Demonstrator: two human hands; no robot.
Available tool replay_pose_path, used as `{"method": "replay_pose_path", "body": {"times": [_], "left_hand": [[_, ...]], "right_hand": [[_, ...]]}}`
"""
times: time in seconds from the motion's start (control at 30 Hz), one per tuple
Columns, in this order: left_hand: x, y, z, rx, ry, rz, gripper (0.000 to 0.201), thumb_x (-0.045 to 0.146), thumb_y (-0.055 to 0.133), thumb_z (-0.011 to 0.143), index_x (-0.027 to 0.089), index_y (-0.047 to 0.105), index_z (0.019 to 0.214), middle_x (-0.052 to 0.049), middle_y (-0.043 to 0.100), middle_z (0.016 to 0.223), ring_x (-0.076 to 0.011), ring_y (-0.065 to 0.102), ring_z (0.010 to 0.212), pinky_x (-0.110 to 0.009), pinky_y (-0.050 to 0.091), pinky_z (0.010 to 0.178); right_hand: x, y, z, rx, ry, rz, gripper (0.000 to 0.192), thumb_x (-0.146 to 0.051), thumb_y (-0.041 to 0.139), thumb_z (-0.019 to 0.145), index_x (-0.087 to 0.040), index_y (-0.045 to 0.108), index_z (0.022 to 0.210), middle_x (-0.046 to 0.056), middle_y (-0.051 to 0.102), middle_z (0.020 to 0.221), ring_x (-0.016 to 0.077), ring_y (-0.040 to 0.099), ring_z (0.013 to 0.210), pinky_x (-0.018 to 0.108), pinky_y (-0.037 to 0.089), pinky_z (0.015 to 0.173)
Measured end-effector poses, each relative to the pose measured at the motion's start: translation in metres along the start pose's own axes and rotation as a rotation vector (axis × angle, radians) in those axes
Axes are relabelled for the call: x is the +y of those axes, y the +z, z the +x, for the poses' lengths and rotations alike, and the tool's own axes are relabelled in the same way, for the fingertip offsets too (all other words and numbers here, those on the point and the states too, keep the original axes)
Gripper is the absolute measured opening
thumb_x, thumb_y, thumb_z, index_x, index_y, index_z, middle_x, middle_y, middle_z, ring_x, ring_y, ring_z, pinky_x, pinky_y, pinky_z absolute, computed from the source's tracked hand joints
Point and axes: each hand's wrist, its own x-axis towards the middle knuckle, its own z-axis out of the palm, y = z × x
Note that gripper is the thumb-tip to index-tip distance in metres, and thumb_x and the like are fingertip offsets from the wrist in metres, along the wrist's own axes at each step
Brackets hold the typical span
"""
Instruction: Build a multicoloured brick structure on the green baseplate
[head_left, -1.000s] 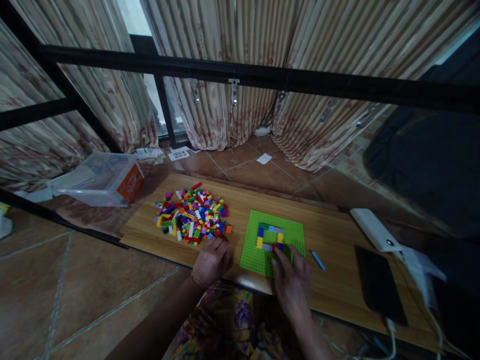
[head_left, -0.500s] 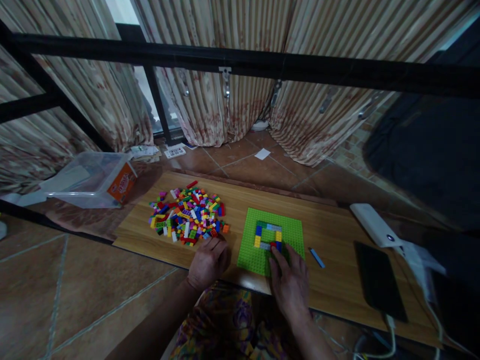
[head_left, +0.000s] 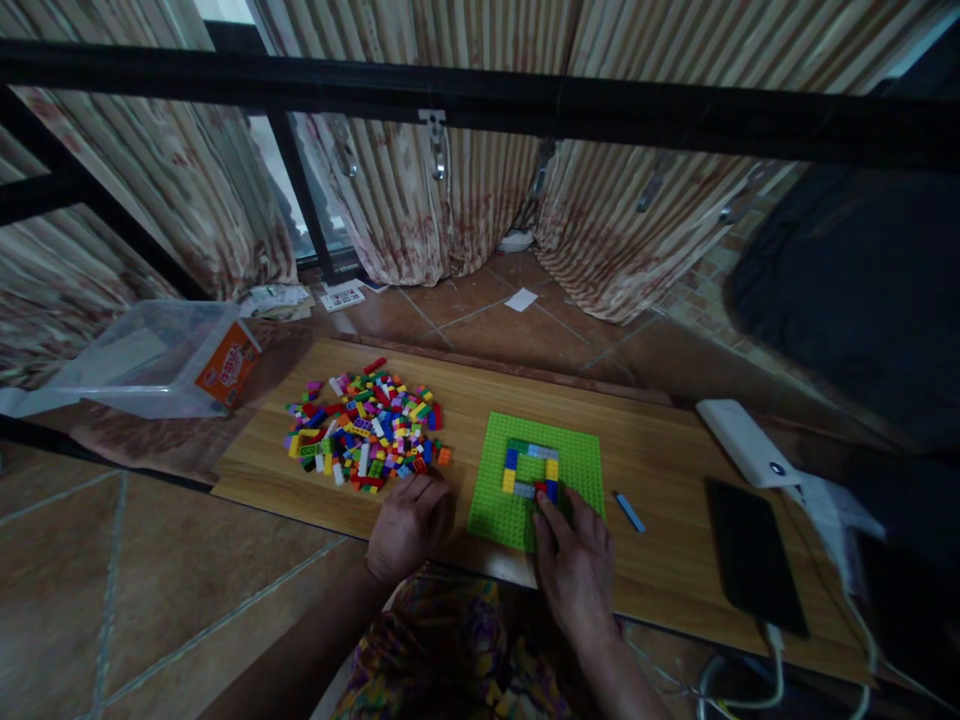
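On the wooden board, a green baseplate (head_left: 495, 515) bears a square ring of coloured bricks (head_left: 511, 460). At the ring's near right corner, a red brick (head_left: 541, 488) lies under the fingertips of my right hand (head_left: 577, 565). This hand is bent over the plate, its index finger on the brick and its thumb lower down. My left hand (head_left: 409, 525) rests at the board's near edge, just below a pile of loose bricks (head_left: 375, 425). Its fingers are curled under, so anything inside is hidden.
A long blue brick (head_left: 629, 511) lies right of the plate. Further right are a dark phone or tablet (head_left: 754, 555) with a cable and a white device (head_left: 742, 440). A clear plastic box (head_left: 161, 370) stands at left. A black rail (head_left: 480, 95) crosses before the curtains.
The whole view has shifted slightly. Both hands hold nearly the same places, with my right fingertips still at the red brick and the ring of bricks looking the same.
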Motion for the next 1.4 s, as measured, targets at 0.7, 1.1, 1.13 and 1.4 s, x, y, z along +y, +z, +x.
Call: {"method": "replay_pose_path", "body": {"times": [0.7, 1.1, 1.13, 1.4], "left_hand": [[-0.002, 0.002, -0.001, 0.057, 0.063, 0.069, 0.013, 0.015, 0.047, 0.089, 0.017, 0.060, 0.086, -0.006, 0.059, 0.079, -0.0175, 0.053, 0.075, -0.030, 0.045, 0.068], [-0.002, 0.001, -0.001, 0.041, 0.047, 0.039, 0.013, 0.016, 0.048, 0.089, 0.018, 0.060, 0.085, -0.006, 0.059, 0.079, -0.0176, 0.053, 0.076, -0.030, 0.045, 0.069], [-0.002, 0.001, -0.001, 0.039, 0.044, 0.035, 0.013, 0.016, 0.048, 0.089, 0.018, 0.060, 0.085, -0.006, 0.059, 0.079, -0.0176, 0.053, 0.076, -0.030, 0.045, 0.069], [0.000, 0.000, 0.000, 0.032, 0.015, 0.020, 0.013, 0.016, 0.050, 0.088, 0.017, 0.062, 0.088, -0.006, 0.060, 0.077, -0.0181, 0.052, 0.074, -0.030, 0.044, 0.066]], "right_hand": [[0.019, 0.000, 0.039, 0.005, 0.375, 0.545, 0.030, -0.045, 0.057, 0.081, -0.019, 0.072, 0.084, 0.009, 0.071, 0.090, 0.0230, 0.064, 0.084, 0.037, 0.047, 0.079], [0.013, 0.001, 0.054, -0.197, 0.515, 0.450, 0.027, -0.045, 0.059, 0.074, -0.021, 0.071, 0.074, 0.006, 0.072, 0.073, 0.0223, 0.064, 0.067, 0.032, 0.044, 0.064], [0.014, 0.002, 0.055, -0.200, 0.519, 0.450, 0.027, -0.045, 0.059, 0.073, -0.021, 0.071, 0.074, 0.006, 0.072, 0.073, 0.0224, 0.064, 0.066, 0.032, 0.044, 0.064], [0.019, 0.003, 0.063, -0.250, 0.554, 0.457, 0.022, -0.040, 0.062, 0.068, -0.021, 0.072, 0.069, 0.005, 0.074, 0.072, 0.0230, 0.067, 0.070, 0.031, 0.046, 0.066]]}}
